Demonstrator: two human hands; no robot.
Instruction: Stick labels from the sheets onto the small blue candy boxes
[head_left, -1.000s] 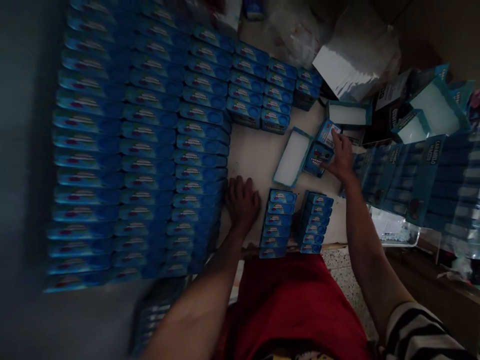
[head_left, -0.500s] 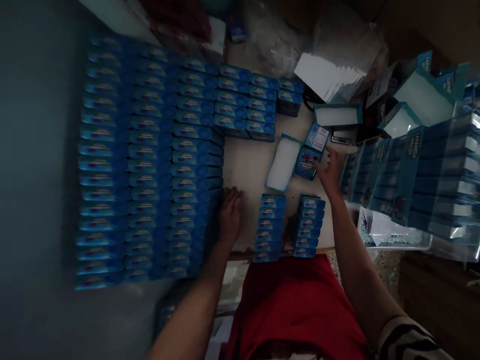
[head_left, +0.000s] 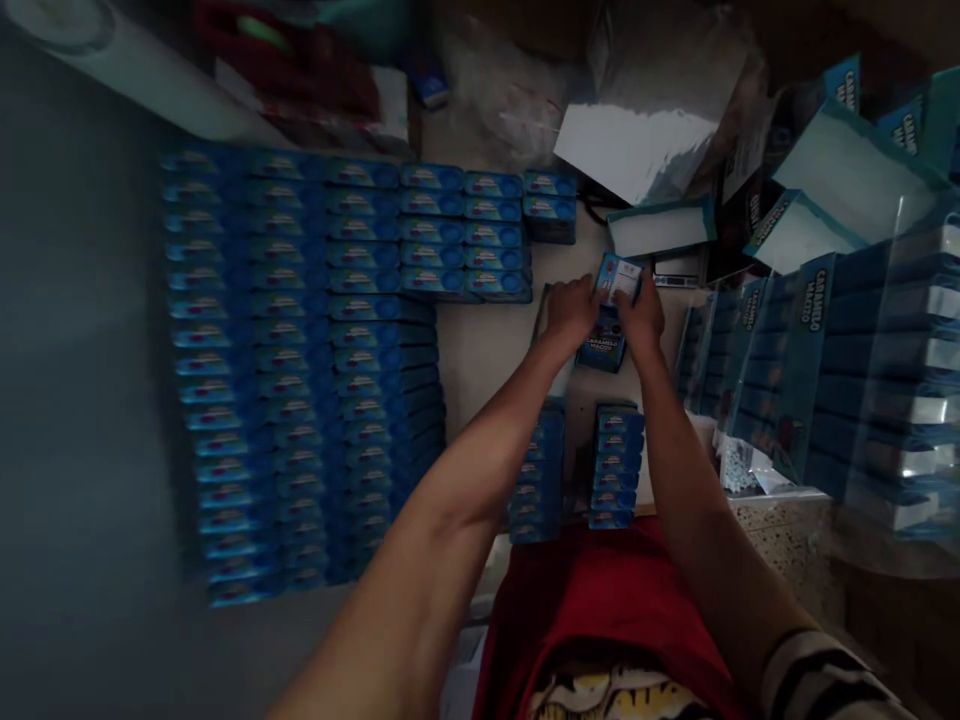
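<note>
Out over the table, my left hand (head_left: 573, 312) and my right hand (head_left: 643, 314) close on opposite sides of a small blue candy box (head_left: 622, 278) with a white label on top. Just below it lies another blue box printed "Caramelo Macizo" (head_left: 602, 345). A tray with a pale inside and blue edge (head_left: 556, 365) is mostly hidden behind my left hand and forearm. Nearer my body stand two short stacks of blue boxes, the left stack (head_left: 541, 470) partly covered by my left arm and the right stack (head_left: 617, 465) beside my right forearm.
Long rows of blue boxes (head_left: 292, 380) fill the left side against the wall. Plastic-wrapped packs (head_left: 862, 370) stand at the right. An open tray (head_left: 661, 228), a white card in plastic (head_left: 637, 145) and a loose clear bag (head_left: 506, 90) lie at the back.
My left hand has moved from beside the box rows up and right to the small blue box. My right hand now grips that box from its right side. The view has shifted.
</note>
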